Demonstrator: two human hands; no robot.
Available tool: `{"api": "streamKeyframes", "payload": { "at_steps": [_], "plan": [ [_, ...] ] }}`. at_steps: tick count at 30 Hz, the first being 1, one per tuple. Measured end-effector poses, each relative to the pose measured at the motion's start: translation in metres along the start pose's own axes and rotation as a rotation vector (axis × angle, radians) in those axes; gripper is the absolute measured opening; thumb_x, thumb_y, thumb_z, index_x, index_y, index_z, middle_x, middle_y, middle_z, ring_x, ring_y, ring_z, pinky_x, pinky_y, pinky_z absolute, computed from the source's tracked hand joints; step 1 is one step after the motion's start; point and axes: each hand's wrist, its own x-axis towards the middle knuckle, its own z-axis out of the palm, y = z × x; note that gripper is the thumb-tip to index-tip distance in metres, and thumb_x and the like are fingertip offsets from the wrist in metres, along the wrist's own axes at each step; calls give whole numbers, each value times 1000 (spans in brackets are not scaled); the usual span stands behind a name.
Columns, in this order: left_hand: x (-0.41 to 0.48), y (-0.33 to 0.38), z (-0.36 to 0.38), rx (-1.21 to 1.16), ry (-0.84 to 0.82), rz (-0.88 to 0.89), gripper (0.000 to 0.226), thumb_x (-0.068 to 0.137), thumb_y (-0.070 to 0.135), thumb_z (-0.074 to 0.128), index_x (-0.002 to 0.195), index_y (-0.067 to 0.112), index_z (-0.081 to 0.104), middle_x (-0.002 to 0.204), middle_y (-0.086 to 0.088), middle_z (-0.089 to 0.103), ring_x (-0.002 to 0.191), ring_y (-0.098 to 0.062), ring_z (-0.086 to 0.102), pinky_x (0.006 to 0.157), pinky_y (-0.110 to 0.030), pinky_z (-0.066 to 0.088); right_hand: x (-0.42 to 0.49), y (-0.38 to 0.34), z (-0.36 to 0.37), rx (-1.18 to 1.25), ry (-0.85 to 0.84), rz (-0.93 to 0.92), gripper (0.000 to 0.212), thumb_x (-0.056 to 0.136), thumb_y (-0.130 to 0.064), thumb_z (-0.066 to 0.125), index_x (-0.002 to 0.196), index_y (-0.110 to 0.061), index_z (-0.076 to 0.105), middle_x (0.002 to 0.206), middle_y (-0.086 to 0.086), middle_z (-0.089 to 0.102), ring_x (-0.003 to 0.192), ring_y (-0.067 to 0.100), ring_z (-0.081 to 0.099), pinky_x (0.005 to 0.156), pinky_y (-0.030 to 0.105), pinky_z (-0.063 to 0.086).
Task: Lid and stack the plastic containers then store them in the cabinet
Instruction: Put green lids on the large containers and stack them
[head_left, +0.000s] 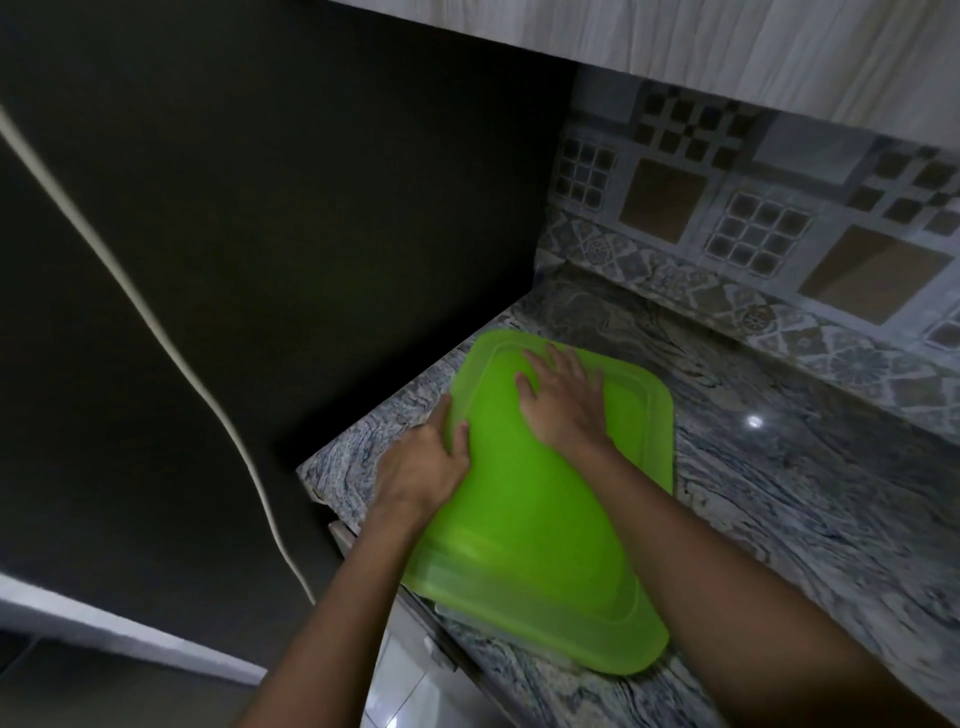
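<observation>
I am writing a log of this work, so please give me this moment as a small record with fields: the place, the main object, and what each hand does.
place: grey marbled countertop, patterned tile wall behind
main object: green lid lying on the counter, over something barely visible beneath
left hand: grips the lid's left edge, thumb on top
right hand: palm flat, fingers spread, on the lid's far half
cabinet: pale underside overhead

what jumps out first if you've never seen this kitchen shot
The bright green lid in the middle, lying on the grey marbled counter. The right hand lies flat on top of it while the left hand grips its left edge. Patterned tiles line the wall behind.
</observation>
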Motion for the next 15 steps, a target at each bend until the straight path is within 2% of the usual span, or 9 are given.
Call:
{"api": "streamKeyframes", "payload": {
  "at_steps": [4, 6, 11, 15],
  "plan": [
    [1, 2, 0, -25, 44, 1, 58, 96, 55, 29, 149, 33, 26, 118, -15, 67, 106, -33, 63, 89, -44, 51, 2, -1, -2, 46, 63, -6, 52, 97, -46, 37, 145, -30, 42, 159, 0, 30, 149, 23, 20, 119, 51, 14],
    [1, 2, -1, -36, 54, -16, 56, 96, 55, 29, 148, 33, 29, 118, -15, 67, 107, -34, 63, 90, -45, 51, -1, -2, -5, 63, 38, 11, 52, 97, -45, 39, 146, -28, 42, 160, 0, 29, 149, 22, 21, 120, 50, 14],
    [0, 2, 0, -50, 71, -57, 57, 95, 58, 29, 146, 33, 33, 118, -13, 68, 106, -33, 64, 90, -45, 51, -70, 8, -11, 73, -44, 146, 59, 98, -54, 29, 153, -32, 24, 164, -1, 11, 152, 20, 5, 120, 53, 0],
    [2, 3, 3, -13, 76, -52, 61, 94, 59, 27, 145, 27, 34, 122, -17, 65, 110, -35, 61, 91, -45, 50, -129, 27, -22, 57, -138, 273, 65, 97, -61, 22, 155, -35, 11, 165, -3, -3, 152, 16, -7, 117, 60, 0]
  ]
}}
